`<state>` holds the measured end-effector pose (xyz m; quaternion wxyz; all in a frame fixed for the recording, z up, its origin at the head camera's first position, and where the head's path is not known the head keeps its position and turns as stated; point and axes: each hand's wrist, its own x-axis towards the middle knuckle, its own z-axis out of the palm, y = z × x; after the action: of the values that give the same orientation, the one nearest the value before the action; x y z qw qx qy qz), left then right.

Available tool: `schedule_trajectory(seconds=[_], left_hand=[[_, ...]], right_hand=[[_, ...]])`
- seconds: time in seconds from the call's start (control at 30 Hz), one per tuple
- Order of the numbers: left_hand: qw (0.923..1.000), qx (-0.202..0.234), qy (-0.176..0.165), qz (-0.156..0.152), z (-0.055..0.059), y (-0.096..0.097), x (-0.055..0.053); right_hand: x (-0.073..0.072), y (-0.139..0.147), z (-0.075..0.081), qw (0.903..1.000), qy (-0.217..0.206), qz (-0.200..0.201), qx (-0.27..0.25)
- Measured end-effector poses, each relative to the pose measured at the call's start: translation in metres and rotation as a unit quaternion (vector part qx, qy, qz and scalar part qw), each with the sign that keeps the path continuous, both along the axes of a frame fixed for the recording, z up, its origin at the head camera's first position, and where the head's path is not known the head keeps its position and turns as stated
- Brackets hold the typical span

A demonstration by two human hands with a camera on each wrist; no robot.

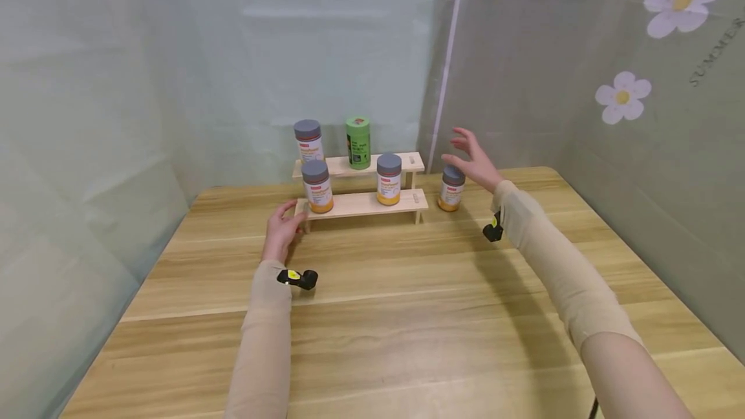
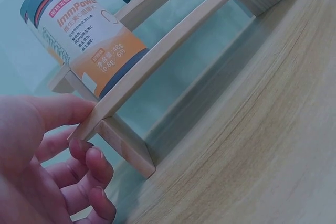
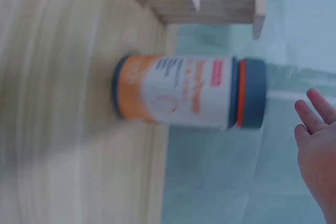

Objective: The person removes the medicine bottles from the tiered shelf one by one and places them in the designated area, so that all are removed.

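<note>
The light-brown wood-grain desk [image 1: 384, 341] carried a pale wooden two-tier stand [image 1: 355, 204] and, to its right, an upright grey-lidded white-and-orange cylindrical jar [image 1: 451, 196]. Three matching jars [image 1: 319, 194] and a green cylindrical canister [image 1: 359, 144] stood on the stand.

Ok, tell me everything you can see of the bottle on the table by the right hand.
The ImmPower bottle stands upright on the wood-grain table, right of the two-tier wooden rack and apart from it. It is cylindrical and looks plastic, with a blue-grey cap on, an orange-red ring beneath, a white-and-orange label with a red block and blurred lettering, and a dark base. The right hand is near the cap but not gripping it.
</note>
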<state>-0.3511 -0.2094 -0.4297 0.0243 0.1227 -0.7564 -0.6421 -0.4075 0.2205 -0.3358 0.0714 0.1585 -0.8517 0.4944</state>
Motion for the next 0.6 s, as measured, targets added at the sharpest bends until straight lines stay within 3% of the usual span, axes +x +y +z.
schedule_trajectory(seconds=[0.2, 0.6], left_hand=[[0.9999, 0.011, 0.009, 0.000, 0.003, 0.001, -0.001], [0.9998, 0.018, -0.002, -0.010, 0.001, -0.004, 0.003]], right_hand=[[-0.005, -0.021, 0.014, 0.9996, 0.007, 0.024, 0.012], [-0.017, -0.059, 0.018, 0.9979, -0.003, 0.063, 0.011]])
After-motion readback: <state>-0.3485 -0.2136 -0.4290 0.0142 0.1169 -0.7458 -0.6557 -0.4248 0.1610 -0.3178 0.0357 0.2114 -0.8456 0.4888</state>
